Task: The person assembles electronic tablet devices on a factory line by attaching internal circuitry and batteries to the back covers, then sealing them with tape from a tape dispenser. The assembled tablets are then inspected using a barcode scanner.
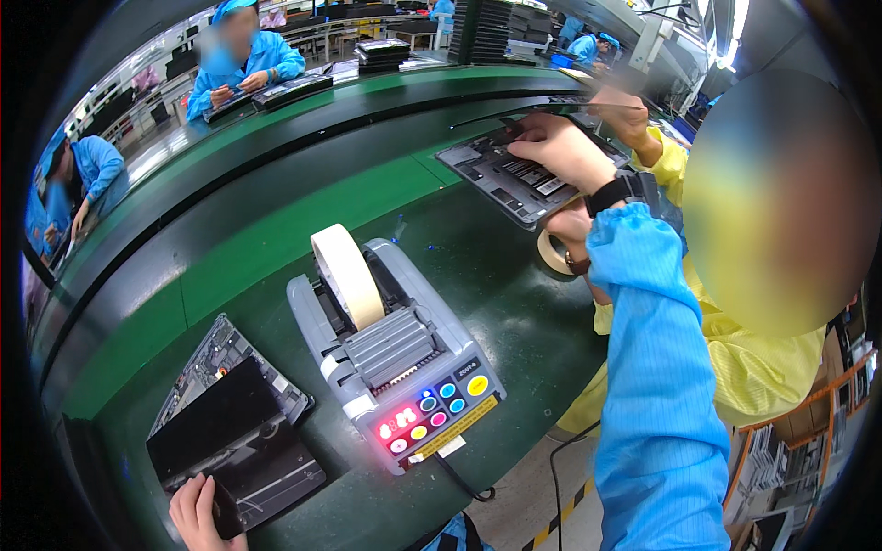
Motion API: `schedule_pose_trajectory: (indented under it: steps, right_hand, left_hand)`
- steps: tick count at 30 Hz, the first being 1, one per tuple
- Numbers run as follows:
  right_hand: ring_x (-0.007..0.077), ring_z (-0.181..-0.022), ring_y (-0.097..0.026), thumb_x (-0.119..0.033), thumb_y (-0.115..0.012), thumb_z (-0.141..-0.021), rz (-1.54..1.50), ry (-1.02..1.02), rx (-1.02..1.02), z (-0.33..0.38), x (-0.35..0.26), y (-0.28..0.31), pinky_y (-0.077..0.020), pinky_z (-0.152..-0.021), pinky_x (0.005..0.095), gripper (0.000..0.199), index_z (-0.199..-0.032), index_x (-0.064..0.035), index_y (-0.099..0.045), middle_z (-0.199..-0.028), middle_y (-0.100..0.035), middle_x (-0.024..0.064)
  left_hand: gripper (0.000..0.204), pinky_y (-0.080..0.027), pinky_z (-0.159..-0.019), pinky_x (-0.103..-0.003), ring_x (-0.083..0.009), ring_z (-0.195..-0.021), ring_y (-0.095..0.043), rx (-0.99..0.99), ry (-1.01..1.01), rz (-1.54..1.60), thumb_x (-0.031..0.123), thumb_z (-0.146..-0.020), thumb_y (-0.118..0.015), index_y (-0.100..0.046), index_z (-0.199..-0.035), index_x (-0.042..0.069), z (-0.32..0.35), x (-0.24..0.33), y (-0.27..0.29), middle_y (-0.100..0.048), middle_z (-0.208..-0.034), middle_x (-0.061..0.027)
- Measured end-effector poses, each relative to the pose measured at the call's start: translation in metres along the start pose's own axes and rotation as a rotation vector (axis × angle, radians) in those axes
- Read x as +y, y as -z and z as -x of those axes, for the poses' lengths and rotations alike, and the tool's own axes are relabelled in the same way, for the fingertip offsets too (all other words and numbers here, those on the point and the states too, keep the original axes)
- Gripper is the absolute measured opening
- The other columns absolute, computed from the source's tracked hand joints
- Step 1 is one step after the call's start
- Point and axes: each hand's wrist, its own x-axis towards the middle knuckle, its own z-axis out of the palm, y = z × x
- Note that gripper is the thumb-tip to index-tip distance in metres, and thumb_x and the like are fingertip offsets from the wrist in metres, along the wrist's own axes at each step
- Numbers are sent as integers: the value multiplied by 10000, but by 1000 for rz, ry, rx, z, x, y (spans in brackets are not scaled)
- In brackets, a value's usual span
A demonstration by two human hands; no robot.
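Note:
My left hand (196, 514) has its fingers bent over the near edge of a glossy black panel (266, 459), closed on it. That panel lies partly over an opened laptop base (204, 372) with bare circuit parts. Across the bench, my right hand (565, 151), in a blue sleeve and dark watch, reaches over another opened laptop base (501, 188). Its thumb and fingers are closed together over the exposed insides; what they pinch is hidden. A co-worker in yellow has one hand (571, 230) under this base. The co-worker's other hand (625, 115) is raised by a thin dark panel.
Between my hands stands a grey tape dispenser (413, 321) with a lit display and a cream tape roll (345, 275). Another tape roll (553, 253) lies under the right base. A black rail (211, 188) runs along the green bench. People in blue work beyond.

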Motion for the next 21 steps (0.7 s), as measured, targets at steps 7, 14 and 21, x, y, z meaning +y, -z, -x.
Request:
schedule_pose_trajectory:
  steps: [7,14,21]
  right_hand:
    - [189,-953,-592,-69,-649,-771,-141,-6,-36,2,10,11,-462,-843,267,484,-1205,56,-472,-978,-617,129]
    - [164,-867,-567,-215,-753,-723,-152,-44,-12,6,-8,-3,-481,-773,282,616,-1208,40,-471,-997,-603,116]
    - [360,-926,-621,-364,-714,-677,209,-81,281,8,-14,-18,-479,-820,368,588,-1041,67,-550,-968,-633,232]
  left_hand:
    - [600,-361,-965,-414,-320,-1118,-483,9,-2,30,-52,-643,-640,-544,-1219,86,-2,-2,-2,-549,-1205,-113]
    - [588,-363,-967,-414,-327,-1114,-485,21,-2,37,-59,-639,-629,-552,-1205,77,-2,-3,-1,-551,-1199,-116]
    - [583,-367,-965,-416,-331,-1111,-486,27,-6,57,-64,-627,-620,-556,-1192,63,-2,-5,0,-553,-1192,-124]
